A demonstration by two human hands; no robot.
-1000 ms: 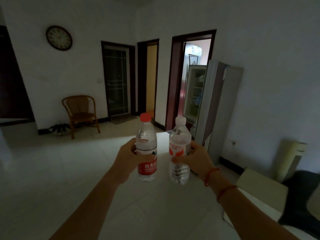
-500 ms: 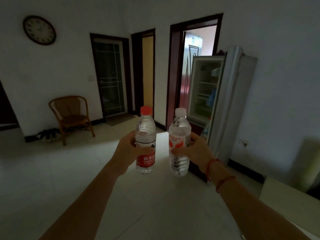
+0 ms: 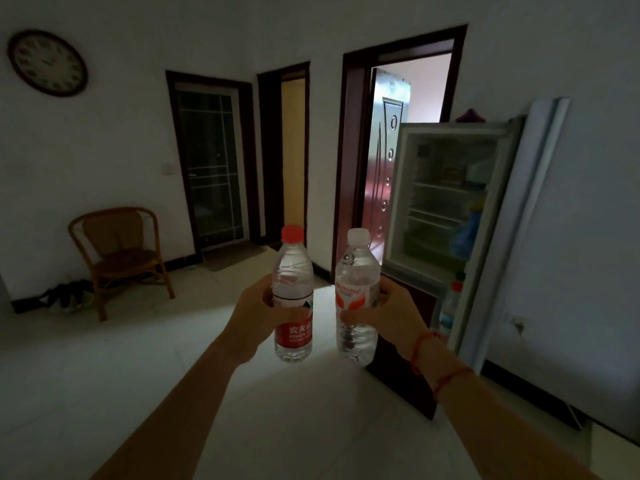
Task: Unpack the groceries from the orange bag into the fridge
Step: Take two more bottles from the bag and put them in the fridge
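Observation:
My left hand (image 3: 254, 315) grips a clear water bottle with a red cap and red label (image 3: 293, 296), held upright. My right hand (image 3: 388, 315) grips a second clear water bottle with a white cap and orange-white label (image 3: 356, 296), also upright. Both bottles are side by side in front of me, a little apart. The fridge (image 3: 446, 202) stands at the right with its upper door (image 3: 530, 216) swung open; wire shelves and a blue item in the door rack show inside. The orange bag is out of view.
A wicker chair (image 3: 119, 258) stands against the left wall with shoes beside it. Three doorways line the far wall, the right one (image 3: 398, 140) open and lit. A wall clock (image 3: 47, 63) hangs at the upper left. Pale tiled floor stretches ahead.
The fridge has grown larger and shifted toward the centre as I walked closer. Both hands keep the same hold on the bottles. The box at the lower right has left the view.

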